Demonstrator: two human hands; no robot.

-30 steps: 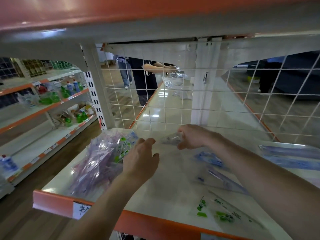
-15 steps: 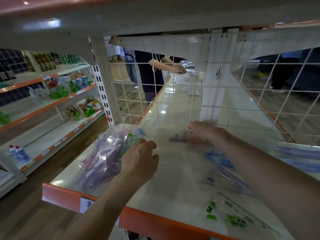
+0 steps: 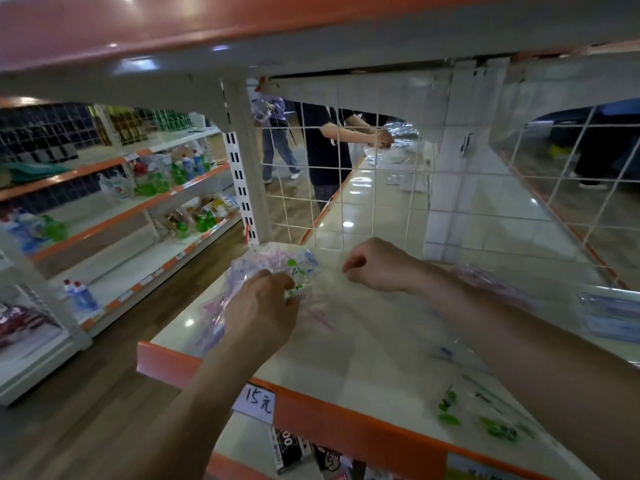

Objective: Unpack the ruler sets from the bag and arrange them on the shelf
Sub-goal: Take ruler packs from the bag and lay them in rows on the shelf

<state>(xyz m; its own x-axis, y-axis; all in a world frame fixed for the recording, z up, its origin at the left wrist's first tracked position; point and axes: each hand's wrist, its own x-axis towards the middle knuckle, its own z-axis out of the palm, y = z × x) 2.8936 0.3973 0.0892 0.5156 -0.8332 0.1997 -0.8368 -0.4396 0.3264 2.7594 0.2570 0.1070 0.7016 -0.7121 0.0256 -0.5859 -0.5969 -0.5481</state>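
A clear plastic bag (image 3: 242, 271) stuffed with ruler sets in purple, blue and green print lies at the left end of the white shelf (image 3: 363, 358). My left hand (image 3: 263, 306) rests on the bag with its fingers curled into it beside a green-printed set. My right hand (image 3: 377, 265) hovers over the shelf just right of the bag, its fingers curled with nothing visible in them. Loose ruler sets lie on the shelf: a green one (image 3: 485, 417) at the front right, a blurred blue one (image 3: 446, 351) under my right forearm, and a purple one (image 3: 491, 282) further back.
A white wire mesh (image 3: 346, 202) closes the back of the shelf and another shelf board hangs low overhead. The front edge is orange with a price tag (image 3: 256, 398). A person (image 3: 325, 150) handles plastic bags behind the mesh. Shelves with bottles (image 3: 156, 178) stand across the aisle on the left.
My right hand has let go of a ruler set at the back of the shelf and drawn back, curled. My left hand has moved forward onto the bag.
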